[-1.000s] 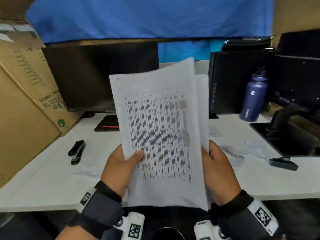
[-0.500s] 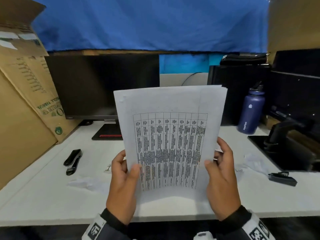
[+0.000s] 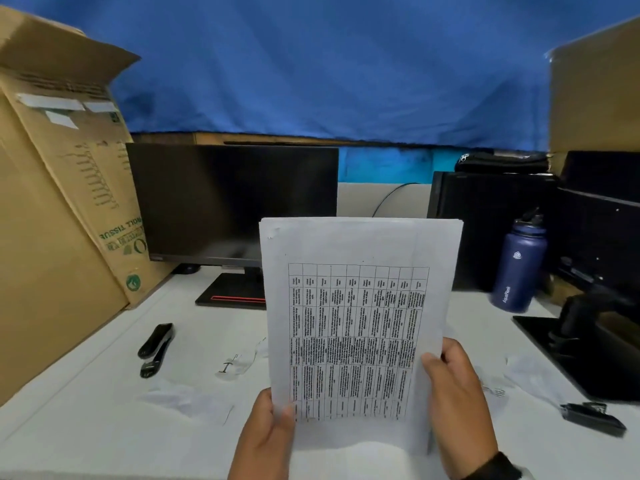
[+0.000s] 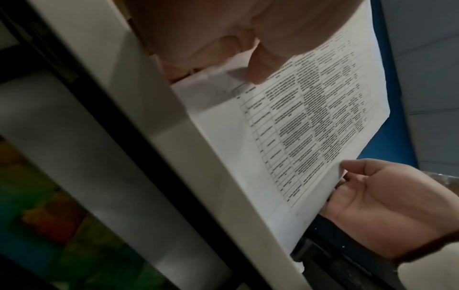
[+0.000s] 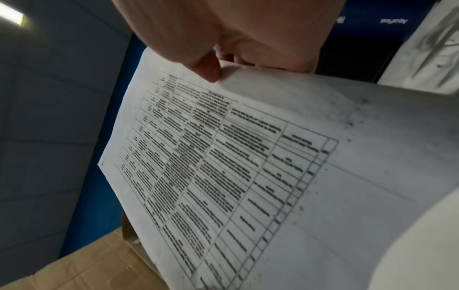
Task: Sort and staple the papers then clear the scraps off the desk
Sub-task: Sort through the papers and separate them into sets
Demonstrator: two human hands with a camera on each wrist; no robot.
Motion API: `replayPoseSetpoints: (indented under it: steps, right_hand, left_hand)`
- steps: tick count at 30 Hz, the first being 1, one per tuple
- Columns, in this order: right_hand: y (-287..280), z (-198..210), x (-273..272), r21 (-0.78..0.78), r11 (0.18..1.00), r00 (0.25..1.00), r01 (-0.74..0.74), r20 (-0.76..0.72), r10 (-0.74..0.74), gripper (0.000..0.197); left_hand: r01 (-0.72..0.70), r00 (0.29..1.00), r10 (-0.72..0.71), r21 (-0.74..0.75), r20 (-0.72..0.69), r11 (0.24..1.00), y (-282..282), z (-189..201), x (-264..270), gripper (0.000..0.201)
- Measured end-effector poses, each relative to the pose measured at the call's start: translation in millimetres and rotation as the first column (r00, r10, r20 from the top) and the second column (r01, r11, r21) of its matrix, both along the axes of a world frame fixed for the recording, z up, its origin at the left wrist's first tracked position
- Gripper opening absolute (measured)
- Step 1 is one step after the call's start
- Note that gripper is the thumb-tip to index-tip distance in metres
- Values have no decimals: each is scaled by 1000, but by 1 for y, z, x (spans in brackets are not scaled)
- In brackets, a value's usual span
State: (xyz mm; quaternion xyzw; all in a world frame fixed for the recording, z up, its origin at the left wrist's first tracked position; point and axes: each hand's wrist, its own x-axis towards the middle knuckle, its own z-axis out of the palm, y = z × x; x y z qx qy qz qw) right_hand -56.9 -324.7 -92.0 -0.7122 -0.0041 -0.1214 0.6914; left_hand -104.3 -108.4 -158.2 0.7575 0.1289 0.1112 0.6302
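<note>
We hold the papers [image 3: 356,306] upright above the tabletop's [image 3: 86,427] near edge, left hand [image 3: 266,434] and right hand [image 3: 457,403] each pinching a lower side; light and floppy, they need edge grips.

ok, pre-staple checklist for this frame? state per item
1. Left hand holds the stack of papers at the lower left edge: ok.
2. Right hand holds the stack at the lower right edge: ok.
3. Sheet edges squared: top edges look nearly flush in the head view; bottom edge hidden: cannot tell.
4. Black stapler within reach, lying free on the desk to the left: ok.
5. A hand free to take the stapler: not ok, both hold the stack.
6. Scraps cleared: not ok, torn paper scraps lie on the desk.
</note>
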Motion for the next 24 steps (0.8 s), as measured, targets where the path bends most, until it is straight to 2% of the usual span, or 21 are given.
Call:
replayPoseSetpoints:
  steps: [2,4,8,10,11,12,13,14,16,17,19,20,22,24]
  right_hand:
    - [4,-3,-3,24,1000,999,-4,-44,5,26]
    - [7,-1,-6,56,998,998,-4,-61,7,25]
    - [11,20,-10,25,999,1000,-25,0,25,28]
    - [5,36,-10,-113,990,991,85,114,-72,57]
    - [2,47,-11,-196,963,964,188,226,-142,75]
    - [-2,59,-15,-274,913,906,302,381,-186,87]
    - [-3,71,-18,-357,838,826,412,535,-178,92]
    - [-2,84,-21,-440,730,740,523,659,-133,92]
    - [6,105,-24,-549,478,612,686,790,29,83]
    - [10,112,-24,-573,380,580,726,807,110,77]
    - [16,121,-23,-605,249,566,757,796,214,72]
    - [18,125,-24,-610,207,567,765,790,233,68]
    - [22,134,-29,-627,190,581,756,776,247,48]
    - [24,141,-32,-668,249,616,701,744,260,23]
  left_hand:
    - [35,999,-34,53,-28,998,0,0,-4,38]
    - [-6,1000,6,83,-7,997,2,-1,-1,23]
    - [-119,990,104,170,91,978,8,25,-6,32]
    - [-154,979,111,265,170,952,19,49,-7,25]
    - [-160,973,92,329,213,931,26,64,-6,22]
    - [-174,967,77,408,244,896,33,79,-5,20]
    - [-204,956,60,506,287,838,40,94,-3,18]
    - [-250,942,40,614,334,749,47,110,-1,17]
    - [-342,899,-51,768,435,541,54,146,-1,15]
    - [-375,875,-122,815,468,441,54,165,-3,17]
    - [-422,841,-259,875,475,237,50,199,-8,27]
    - [-439,835,-305,889,458,131,46,213,-10,27]
    - [-441,852,-338,897,401,-47,38,232,-12,19]
    - [-427,864,-355,894,357,-138,29,242,-8,15]
